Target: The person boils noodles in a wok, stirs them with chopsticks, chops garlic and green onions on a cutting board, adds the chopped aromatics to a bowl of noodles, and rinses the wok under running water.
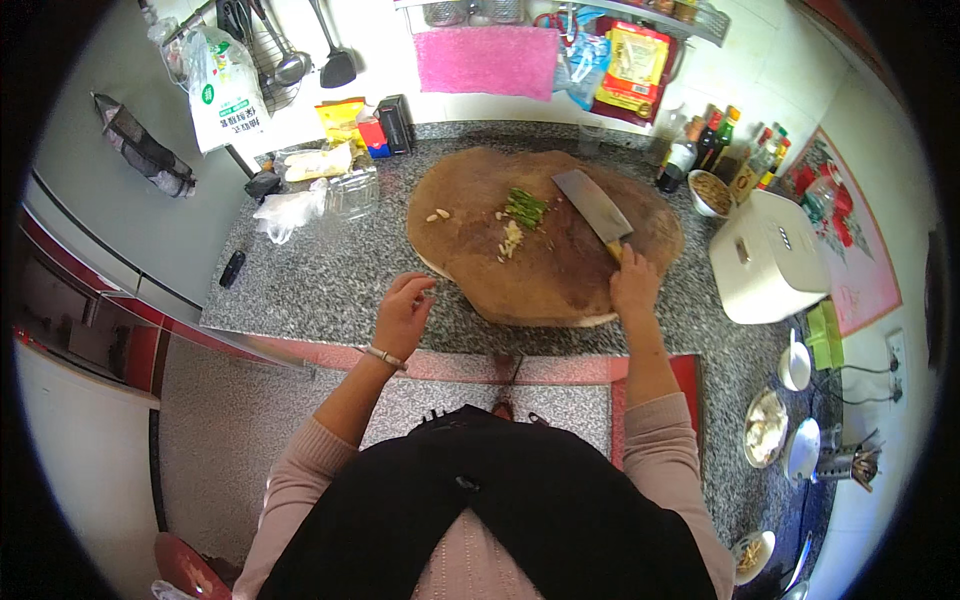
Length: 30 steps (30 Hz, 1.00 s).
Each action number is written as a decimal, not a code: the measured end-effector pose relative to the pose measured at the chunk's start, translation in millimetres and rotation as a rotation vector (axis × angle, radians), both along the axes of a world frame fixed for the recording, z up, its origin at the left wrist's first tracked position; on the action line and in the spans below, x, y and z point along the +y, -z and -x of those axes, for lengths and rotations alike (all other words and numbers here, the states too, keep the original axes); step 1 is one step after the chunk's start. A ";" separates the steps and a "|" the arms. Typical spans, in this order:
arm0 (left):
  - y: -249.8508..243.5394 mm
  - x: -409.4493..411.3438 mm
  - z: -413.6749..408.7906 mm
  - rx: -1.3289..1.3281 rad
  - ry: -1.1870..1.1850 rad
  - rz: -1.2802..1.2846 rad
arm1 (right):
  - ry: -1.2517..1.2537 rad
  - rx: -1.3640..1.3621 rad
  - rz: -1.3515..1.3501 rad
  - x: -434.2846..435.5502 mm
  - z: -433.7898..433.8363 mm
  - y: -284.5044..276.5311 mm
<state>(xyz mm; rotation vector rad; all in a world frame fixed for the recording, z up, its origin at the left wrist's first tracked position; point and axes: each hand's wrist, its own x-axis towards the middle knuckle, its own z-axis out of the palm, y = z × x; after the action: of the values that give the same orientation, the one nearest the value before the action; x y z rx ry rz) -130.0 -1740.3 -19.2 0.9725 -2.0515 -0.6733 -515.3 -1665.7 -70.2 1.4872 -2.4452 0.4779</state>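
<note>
A large brown wooden cutting board (480,180) lies on the granite counter. My right hand (636,281) is on the handle of a cleaver (592,204), whose broad blade lies flat on the board's right part and points up and left. My left hand (405,307), with a bracelet on the wrist, hangs just off the board's lower left edge, fingers loosely curled and holding nothing. Near the board's middle lie a small pile of chopped green vegetable (526,208) and, below it, chopped garlic (511,238). Whole garlic cloves (438,215) rest near the board's left edge.
Sauce bottles (681,159), a bowl of brown food (710,193) and a white appliance (769,255) stand on the right. Farther down are a plate of white food (766,427) and more bowls. Plastic bags (292,212), a clear tray (352,193) and a black object (232,269) lie on the left.
</note>
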 end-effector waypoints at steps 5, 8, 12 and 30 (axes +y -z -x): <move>26.8 -91.0 0.8 -0.191 0.009 0.148 | -0.022 -0.214 -0.273 -15.7 -10.0 -55.2; 25.0 -138.1 7.2 -0.283 0.065 0.243 | -0.028 -0.351 -0.313 -25.2 -16.7 -66.0; 33.3 -193.2 16.8 -0.348 0.251 0.211 | -0.057 -0.406 -0.119 -16.7 -40.8 -55.5; 54.7 -247.2 2.0 0.198 0.262 -0.218 | 0.011 -0.415 -0.004 -70.2 -328.3 -50.5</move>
<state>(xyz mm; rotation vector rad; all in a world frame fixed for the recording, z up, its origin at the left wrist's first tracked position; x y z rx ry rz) -132.1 -1987.5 -73.9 0.7261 -1.9736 -1.1059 -187.0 -1735.9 -19.7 1.4982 -2.7565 0.8554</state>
